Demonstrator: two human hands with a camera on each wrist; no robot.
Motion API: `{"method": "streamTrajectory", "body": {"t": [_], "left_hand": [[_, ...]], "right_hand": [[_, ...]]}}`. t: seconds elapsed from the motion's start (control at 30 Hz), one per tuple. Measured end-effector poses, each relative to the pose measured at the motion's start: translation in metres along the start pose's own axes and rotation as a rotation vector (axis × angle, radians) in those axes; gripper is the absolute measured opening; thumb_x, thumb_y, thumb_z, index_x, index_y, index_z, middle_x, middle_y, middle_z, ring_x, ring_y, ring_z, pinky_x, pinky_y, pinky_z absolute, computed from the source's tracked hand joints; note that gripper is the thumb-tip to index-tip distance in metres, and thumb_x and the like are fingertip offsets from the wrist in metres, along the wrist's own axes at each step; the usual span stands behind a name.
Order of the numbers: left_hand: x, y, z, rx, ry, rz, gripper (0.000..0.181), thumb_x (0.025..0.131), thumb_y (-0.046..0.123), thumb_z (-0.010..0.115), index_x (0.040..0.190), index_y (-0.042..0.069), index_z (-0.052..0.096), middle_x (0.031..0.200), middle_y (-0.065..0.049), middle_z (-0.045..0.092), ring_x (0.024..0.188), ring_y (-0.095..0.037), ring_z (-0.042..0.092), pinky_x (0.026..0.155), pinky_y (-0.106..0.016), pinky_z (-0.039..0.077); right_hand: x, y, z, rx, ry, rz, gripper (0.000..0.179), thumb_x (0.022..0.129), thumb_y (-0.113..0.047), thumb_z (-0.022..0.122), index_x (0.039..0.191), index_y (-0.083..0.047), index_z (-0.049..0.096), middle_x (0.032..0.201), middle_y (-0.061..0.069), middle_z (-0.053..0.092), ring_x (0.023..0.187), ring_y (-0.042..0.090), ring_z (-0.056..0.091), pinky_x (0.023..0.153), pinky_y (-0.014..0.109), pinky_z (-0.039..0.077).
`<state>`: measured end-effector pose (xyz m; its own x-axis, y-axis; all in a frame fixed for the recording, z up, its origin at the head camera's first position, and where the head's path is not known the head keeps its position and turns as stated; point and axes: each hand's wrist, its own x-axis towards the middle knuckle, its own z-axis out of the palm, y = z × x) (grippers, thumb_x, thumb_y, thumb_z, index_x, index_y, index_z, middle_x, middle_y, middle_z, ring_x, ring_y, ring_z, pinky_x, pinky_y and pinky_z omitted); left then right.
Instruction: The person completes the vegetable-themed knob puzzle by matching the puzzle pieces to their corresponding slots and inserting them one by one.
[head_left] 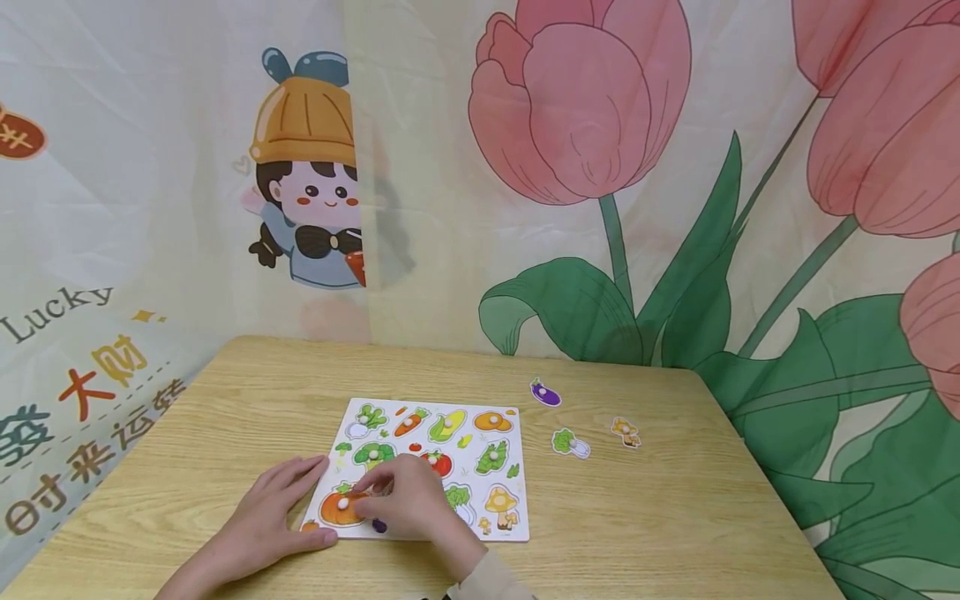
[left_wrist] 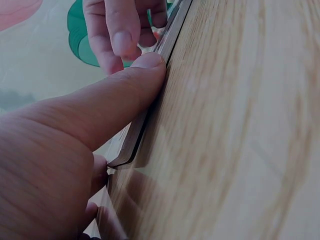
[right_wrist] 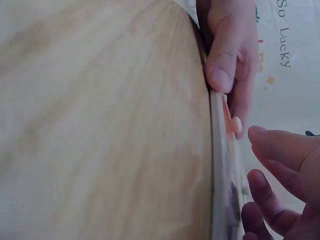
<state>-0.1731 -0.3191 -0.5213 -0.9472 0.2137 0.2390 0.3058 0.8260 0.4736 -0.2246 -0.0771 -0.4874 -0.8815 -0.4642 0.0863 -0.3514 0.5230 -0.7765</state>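
A white vegetable puzzle board (head_left: 471, 407) lies on the table, filled with knobbed pictures such as broccoli, corn and tomato. My left hand (head_left: 262, 517) rests along its left side, fingers stretched out, the thumb (left_wrist: 147, 61) on the board's front edge. Over the lower left of the board is my right hand (head_left: 412, 496), next to the orange pumpkin piece (head_left: 333, 510). In the right wrist view, that hand's fingertips (right_wrist: 257, 131) are bent and spread, apart from the pumpkin's round knob (right_wrist: 236, 124). The right hand hides part of the board's middle and front.
To the right of the board lie a purple eggplant piece (head_left: 546, 393), a leafy cabbage piece (head_left: 577, 448) and a mushroom piece (head_left: 624, 432). The wooden table (head_left: 660, 517) ends in front of a printed curtain (head_left: 420, 292) with tulips and a cartoon child.
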Motion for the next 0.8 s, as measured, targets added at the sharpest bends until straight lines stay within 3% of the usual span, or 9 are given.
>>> {"method": "streamTrajectory", "body": {"t": [0.07, 0.43, 0.8], "left_hand": [[0.0, 0.0, 0.0, 0.003, -0.004, -0.006, 0.105, 0.08, 0.063, 0.086, 0.158, 0.003, 0.05, 0.159, -0.016, 0.048, 0.147, -0.049, 0.031, 0.105, -0.078, 0.036], [-0.001, -0.003, 0.001, 0.002, 0.009, 0.0, 0.106, 0.078, 0.062, 0.087, 0.158, 0.003, 0.05, 0.159, -0.015, 0.048, 0.147, -0.047, 0.031, 0.107, -0.075, 0.035], [0.0, -0.001, 0.002, 0.004, 0.012, -0.006, 0.106, 0.078, 0.063, 0.087, 0.158, 0.004, 0.05, 0.159, -0.014, 0.048, 0.147, -0.046, 0.032, 0.107, -0.074, 0.036]], "right_hand": [[-0.001, 0.002, -0.008, 0.023, -0.014, -0.013, 0.011, 0.084, -0.022, 0.091, 0.093, -0.024, 0.085, 0.082, -0.015, 0.065, 0.071, -0.002, 0.054, 0.065, 0.018, 0.043], [0.001, 0.018, -0.071, -0.044, -0.003, -0.027, 0.013, 0.09, -0.022, 0.086, 0.102, -0.016, 0.085, 0.099, -0.001, 0.073, 0.082, 0.006, 0.055, 0.071, 0.024, 0.047], [0.022, 0.072, -0.149, -0.135, 0.113, 0.039, 0.018, 0.095, -0.024, 0.081, 0.111, -0.014, 0.082, 0.109, 0.002, 0.071, 0.096, 0.02, 0.06, 0.084, 0.036, 0.054]]}}
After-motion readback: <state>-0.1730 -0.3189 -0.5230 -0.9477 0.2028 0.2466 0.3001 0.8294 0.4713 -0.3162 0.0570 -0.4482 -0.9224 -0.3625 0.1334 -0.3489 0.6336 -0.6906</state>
